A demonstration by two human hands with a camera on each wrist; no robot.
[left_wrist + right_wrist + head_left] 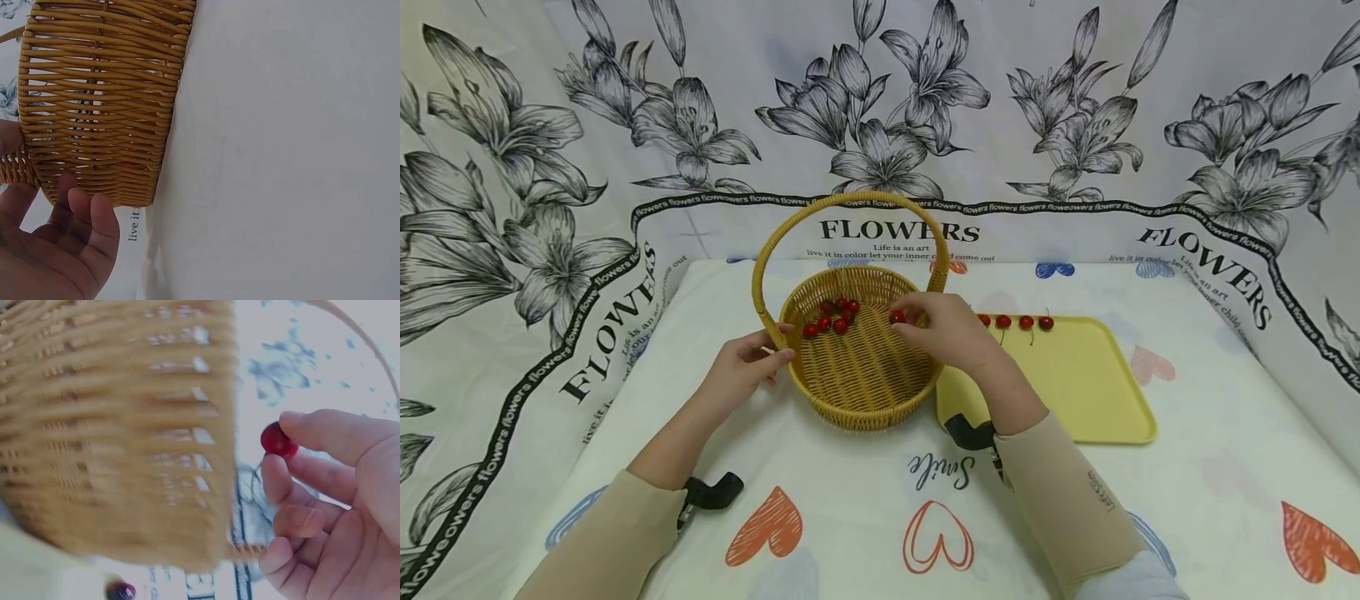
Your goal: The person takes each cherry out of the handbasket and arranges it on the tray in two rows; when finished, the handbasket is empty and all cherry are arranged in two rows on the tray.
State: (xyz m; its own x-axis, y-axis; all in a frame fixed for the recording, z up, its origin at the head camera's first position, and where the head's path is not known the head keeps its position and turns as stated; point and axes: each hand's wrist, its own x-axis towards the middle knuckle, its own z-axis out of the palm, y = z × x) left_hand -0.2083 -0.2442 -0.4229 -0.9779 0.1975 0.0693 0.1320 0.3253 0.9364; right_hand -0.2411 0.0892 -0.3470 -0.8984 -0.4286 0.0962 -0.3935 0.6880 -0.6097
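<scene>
A woven yellow-brown basket (867, 414) with a tall arched handle stands on the table. Several red cherries (841, 326) lie in its back left part. My left hand (739, 373) grips the basket's left rim where the handle joins; in the left wrist view its fingers (103, 228) curl beside the woven wall. Over the basket's right side, my right hand (953, 332) pinches one cherry (277, 440) between thumb and fingertips, above rim height in the right wrist view. A yellow tray (1067, 400) lies to the right, with several cherries (1026, 322) in a row along its far edge.
The white tablecloth (842, 475) has printed hearts and lettering. Behind the table hangs a flower-printed cloth (1045, 108). The basket handle (850, 198) arches high between and beyond the hands. The right forearm passes over the tray's left part.
</scene>
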